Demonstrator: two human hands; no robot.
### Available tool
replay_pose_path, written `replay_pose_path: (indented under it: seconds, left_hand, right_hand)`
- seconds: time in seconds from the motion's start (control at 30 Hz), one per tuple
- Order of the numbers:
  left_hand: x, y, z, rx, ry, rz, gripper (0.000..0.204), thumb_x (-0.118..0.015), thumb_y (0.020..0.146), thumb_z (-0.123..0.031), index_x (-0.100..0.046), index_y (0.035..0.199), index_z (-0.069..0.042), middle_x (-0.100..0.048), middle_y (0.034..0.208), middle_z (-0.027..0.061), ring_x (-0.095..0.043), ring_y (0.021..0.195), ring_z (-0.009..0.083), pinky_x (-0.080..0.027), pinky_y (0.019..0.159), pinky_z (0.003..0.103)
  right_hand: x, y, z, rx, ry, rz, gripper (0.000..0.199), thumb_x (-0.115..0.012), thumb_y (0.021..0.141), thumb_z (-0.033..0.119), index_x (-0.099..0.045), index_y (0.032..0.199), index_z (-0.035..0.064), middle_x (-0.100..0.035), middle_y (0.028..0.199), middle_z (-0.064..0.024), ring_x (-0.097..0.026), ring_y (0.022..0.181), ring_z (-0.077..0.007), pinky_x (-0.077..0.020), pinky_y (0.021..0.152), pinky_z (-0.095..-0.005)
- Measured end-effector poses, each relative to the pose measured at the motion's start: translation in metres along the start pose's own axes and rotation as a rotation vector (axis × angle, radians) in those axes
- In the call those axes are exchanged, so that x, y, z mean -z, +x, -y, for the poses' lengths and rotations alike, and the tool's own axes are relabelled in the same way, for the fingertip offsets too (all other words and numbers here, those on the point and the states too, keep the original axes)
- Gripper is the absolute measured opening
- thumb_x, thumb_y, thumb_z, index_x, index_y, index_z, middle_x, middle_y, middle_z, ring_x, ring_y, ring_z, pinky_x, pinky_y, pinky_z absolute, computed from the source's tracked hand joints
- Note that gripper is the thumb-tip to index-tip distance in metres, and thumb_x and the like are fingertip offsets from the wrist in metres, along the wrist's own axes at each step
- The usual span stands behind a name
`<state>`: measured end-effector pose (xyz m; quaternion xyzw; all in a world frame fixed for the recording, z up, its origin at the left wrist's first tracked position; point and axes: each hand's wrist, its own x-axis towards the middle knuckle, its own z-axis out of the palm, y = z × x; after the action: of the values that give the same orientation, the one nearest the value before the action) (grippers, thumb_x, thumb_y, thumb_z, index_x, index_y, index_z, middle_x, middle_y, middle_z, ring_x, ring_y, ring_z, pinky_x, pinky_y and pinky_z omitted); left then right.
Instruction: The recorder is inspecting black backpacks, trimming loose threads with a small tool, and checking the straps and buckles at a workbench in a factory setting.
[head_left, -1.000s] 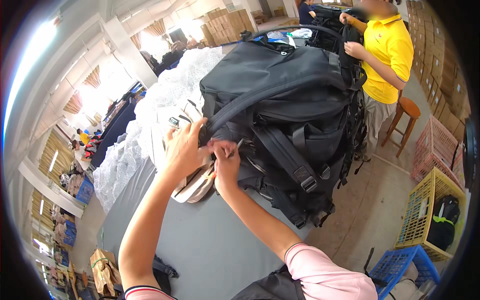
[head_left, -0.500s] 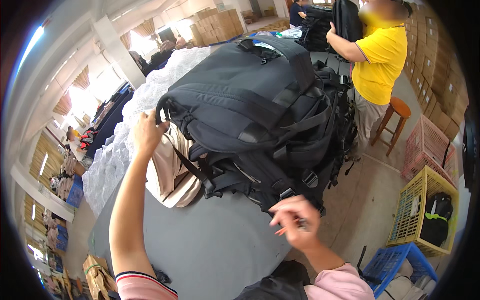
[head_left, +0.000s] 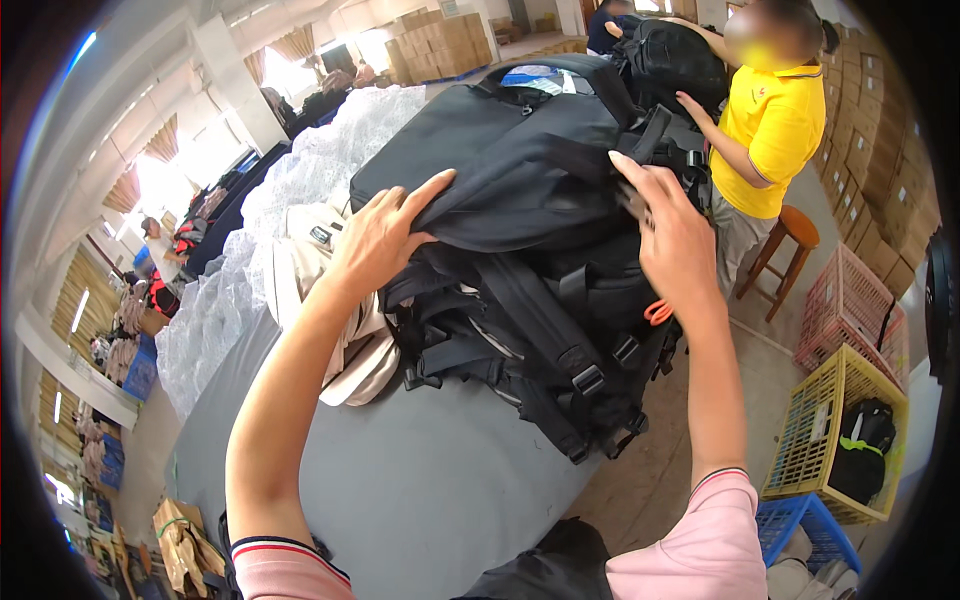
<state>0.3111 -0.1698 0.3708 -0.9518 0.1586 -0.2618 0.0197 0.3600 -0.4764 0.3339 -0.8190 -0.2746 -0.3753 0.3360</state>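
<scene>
A large black backpack [head_left: 520,165] lies on top of a heap of black backpacks and straps [head_left: 530,320] on the grey table [head_left: 420,480]. My left hand [head_left: 385,240] grips its near left edge, with the fabric between thumb and fingers. At the backpack's right side, my right hand [head_left: 675,235] has its index finger stretched out against the cloth. The other fingers curl around a small tool with an orange loop [head_left: 658,312]; its grey part is blurred. Cream-coloured bags [head_left: 305,250] lie beside the heap, left of my left hand.
Clear bubble wrap [head_left: 230,300] covers the table's left side. Across the table, a person in a yellow shirt [head_left: 785,130] handles another black backpack [head_left: 680,65]. On the right stand a wooden stool [head_left: 795,225] and pink, yellow [head_left: 795,470] and blue crates; stacked cartons [head_left: 870,130] line the wall.
My right hand has moved up from the table's near side to the backpack. My left hand has shifted right along the edge, and the near panel is now bunched up. The co-worker's backpack is lower.
</scene>
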Motion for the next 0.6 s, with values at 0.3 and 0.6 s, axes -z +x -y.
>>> replay_pose_path:
  seconds: [0.3, 0.6]
  left_hand:
    - [0.031, 0.014, 0.058, -0.045, 0.413, -0.297, 0.04, -0.059, 0.085, -0.011, -0.059, 0.123, -0.025, -0.063, 0.105, 0.0009, -0.053, 0.106, 0.0236, -0.03, 0.097, 0.046]
    - [-0.061, -0.048, 0.093, 0.291, -0.076, -0.16, 0.085, -0.047, 0.071, 0.016, -0.024, 0.147, -0.014, -0.02, 0.15, 0.0238, -0.022, 0.136, 0.0441, -0.026, 0.109, 0.046]
  right_hand:
    - [-0.015, -0.008, -0.027, -0.106, -0.062, 0.201, 0.05, -0.053, 0.078, -0.003, -0.058, 0.121, 0.0216, -0.054, 0.096, -0.0075, -0.06, 0.086, -0.0332, -0.0482, 0.071, -0.0411]
    - [-0.007, -0.038, -0.019, -0.043, -0.047, -0.121, 0.057, -0.053, 0.074, -0.005, -0.059, 0.123, 0.0234, -0.058, 0.112, -0.0062, -0.063, 0.09, -0.029, -0.0516, 0.072, -0.0373]
